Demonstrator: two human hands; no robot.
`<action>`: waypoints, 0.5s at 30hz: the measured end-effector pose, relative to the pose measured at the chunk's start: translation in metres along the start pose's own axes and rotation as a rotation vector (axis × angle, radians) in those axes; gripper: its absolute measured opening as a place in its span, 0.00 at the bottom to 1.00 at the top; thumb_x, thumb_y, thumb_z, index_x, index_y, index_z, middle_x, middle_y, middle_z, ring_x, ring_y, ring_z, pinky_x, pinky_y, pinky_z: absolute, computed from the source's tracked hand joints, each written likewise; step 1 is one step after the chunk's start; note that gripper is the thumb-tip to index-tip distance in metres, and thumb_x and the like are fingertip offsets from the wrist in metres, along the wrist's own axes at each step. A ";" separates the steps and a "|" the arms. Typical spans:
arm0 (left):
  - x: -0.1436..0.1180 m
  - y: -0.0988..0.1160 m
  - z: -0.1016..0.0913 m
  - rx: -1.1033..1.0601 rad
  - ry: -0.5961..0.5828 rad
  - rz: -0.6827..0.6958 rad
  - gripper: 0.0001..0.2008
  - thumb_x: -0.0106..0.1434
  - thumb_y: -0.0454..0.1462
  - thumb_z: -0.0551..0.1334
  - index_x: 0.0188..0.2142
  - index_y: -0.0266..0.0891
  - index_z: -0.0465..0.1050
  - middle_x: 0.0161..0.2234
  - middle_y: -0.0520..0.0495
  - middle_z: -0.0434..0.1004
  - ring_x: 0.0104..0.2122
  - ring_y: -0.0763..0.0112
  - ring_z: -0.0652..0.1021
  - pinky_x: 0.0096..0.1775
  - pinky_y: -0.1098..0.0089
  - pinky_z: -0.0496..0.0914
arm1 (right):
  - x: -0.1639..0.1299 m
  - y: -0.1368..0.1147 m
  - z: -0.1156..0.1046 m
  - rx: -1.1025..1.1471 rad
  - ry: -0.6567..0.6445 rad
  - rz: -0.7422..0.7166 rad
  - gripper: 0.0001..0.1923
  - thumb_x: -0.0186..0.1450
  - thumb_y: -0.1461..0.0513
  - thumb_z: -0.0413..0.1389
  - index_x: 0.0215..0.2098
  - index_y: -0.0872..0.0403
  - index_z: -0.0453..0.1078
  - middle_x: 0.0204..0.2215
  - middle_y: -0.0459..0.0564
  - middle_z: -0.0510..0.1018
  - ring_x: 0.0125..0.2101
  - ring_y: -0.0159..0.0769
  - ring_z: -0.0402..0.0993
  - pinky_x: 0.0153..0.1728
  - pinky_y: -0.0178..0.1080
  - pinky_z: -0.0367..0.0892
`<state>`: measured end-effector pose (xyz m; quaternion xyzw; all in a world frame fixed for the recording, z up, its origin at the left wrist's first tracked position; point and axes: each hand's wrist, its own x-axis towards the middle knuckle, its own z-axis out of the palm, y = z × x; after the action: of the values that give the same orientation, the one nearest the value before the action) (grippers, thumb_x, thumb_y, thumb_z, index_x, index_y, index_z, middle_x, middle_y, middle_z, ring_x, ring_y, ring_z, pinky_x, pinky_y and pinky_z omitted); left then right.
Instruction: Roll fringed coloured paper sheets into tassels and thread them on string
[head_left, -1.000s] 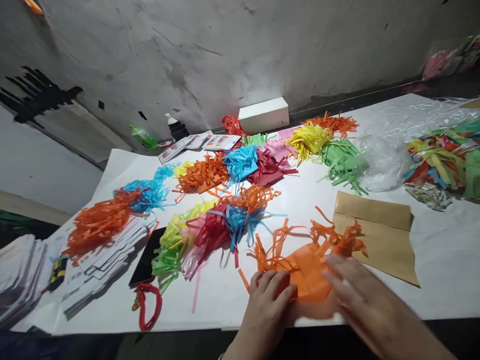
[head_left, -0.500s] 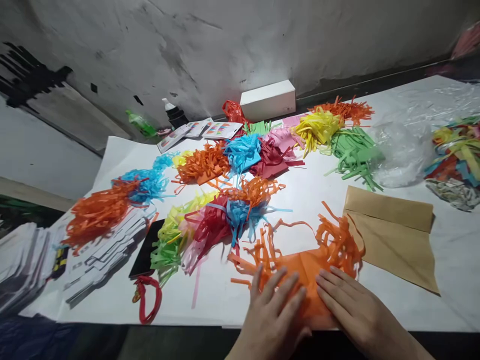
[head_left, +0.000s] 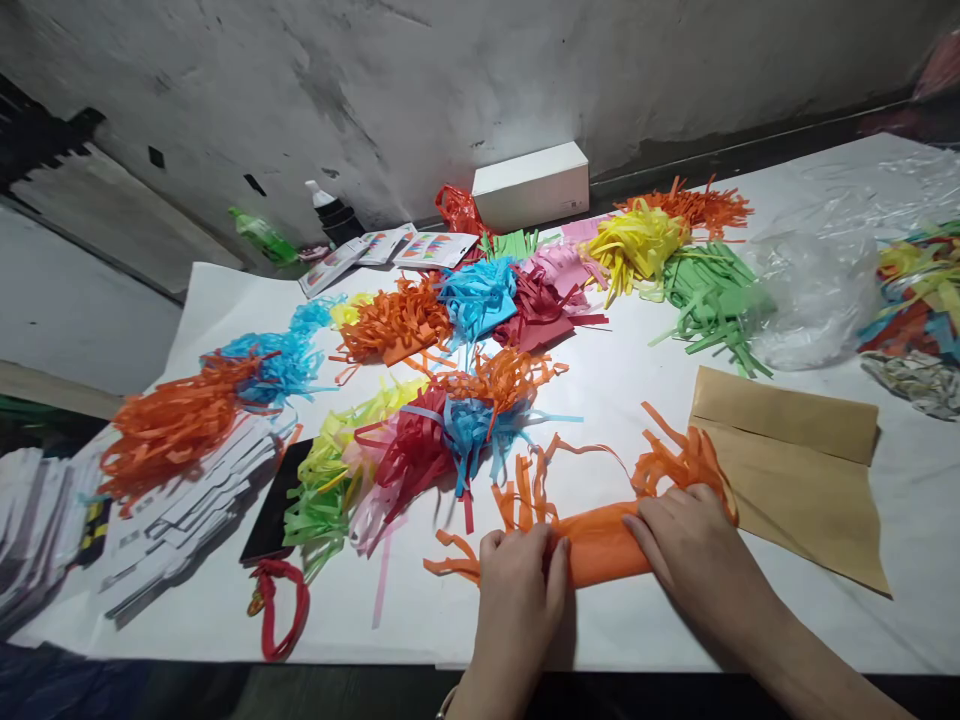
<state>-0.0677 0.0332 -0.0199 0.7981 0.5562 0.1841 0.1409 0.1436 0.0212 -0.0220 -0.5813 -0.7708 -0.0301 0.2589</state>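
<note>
An orange tissue-paper tassel lies at the front of the table, its solid middle folded into a band with fringe strips at both ends. My left hand grips the left end of the band, fingers curled over its top edge and thumb on the near side. On the right end, my right hand is closed over the paper, its thumb along the band. Loose orange strips stick out beyond both hands. Right of the tassel lies a brown paper envelope. Left of it sits a heap of multicoloured tassels.
More fringed bundles, such as a yellow tassel and a green tassel, line the back. A white box stands by the wall. Clear plastic wrap lies at right. A black phone-like slab and a red cord are at left.
The orange paper's middle has gone from a wide sheet under my flat, spread hands to a narrower folded band. My fingers have curled round its two ends. The view has shifted slightly.
</note>
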 end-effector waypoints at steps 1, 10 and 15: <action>0.002 0.001 0.003 0.047 0.000 -0.014 0.11 0.69 0.34 0.54 0.28 0.42 0.67 0.23 0.51 0.75 0.24 0.63 0.74 0.37 0.59 0.63 | 0.003 0.000 0.002 -0.028 -0.005 0.008 0.22 0.77 0.63 0.43 0.25 0.52 0.64 0.19 0.47 0.67 0.22 0.39 0.61 0.30 0.44 0.54; 0.009 -0.004 0.004 0.102 -0.033 0.029 0.11 0.67 0.33 0.57 0.27 0.42 0.64 0.21 0.52 0.73 0.22 0.64 0.73 0.33 0.62 0.63 | -0.017 -0.001 -0.007 0.117 0.070 -0.246 0.12 0.72 0.69 0.50 0.50 0.59 0.73 0.50 0.60 0.78 0.53 0.51 0.72 0.57 0.56 0.59; 0.006 -0.006 -0.004 0.042 0.135 0.149 0.06 0.71 0.38 0.57 0.41 0.39 0.71 0.31 0.45 0.80 0.30 0.60 0.77 0.39 0.58 0.67 | -0.026 -0.003 0.001 0.132 0.068 -0.374 0.18 0.71 0.73 0.44 0.45 0.63 0.76 0.41 0.57 0.81 0.45 0.45 0.74 0.54 0.49 0.63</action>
<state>-0.0725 0.0413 -0.0176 0.8257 0.5074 0.2357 0.0724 0.1454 -0.0026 -0.0338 -0.4083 -0.8566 -0.0467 0.3120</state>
